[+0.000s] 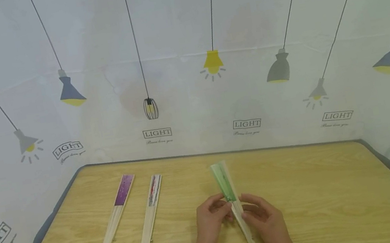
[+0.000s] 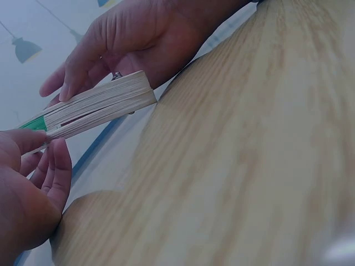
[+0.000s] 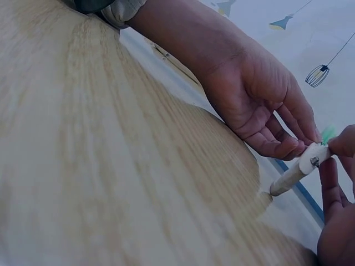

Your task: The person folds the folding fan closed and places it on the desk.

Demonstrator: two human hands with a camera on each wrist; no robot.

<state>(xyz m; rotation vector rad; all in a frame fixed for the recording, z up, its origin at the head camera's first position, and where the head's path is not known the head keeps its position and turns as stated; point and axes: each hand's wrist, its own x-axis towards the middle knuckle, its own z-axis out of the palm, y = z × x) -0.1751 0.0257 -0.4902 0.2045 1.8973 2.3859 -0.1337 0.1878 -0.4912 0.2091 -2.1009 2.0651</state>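
A folding fan (image 1: 223, 181) with a green top section and pale slats is held nearly closed between both hands, tilted, with its rivet end toward me. My left hand (image 1: 211, 219) pinches it from the left, about where the green meets the slats. From the right, my right hand (image 1: 267, 221) grips the slats with thumb and fingers. In the left wrist view, the fan's slats (image 2: 100, 106) lie edge-on with narrow gaps between them. A metal rivet (image 3: 315, 162) shows near the fan's end in the right wrist view.
Two more closed fans lie on the wooden table (image 1: 326, 185) to the left: a purple one (image 1: 119, 211) and a white one with a red and grey print (image 1: 152, 210). Behind the table hangs a backdrop (image 1: 191, 96) printed with lamps.
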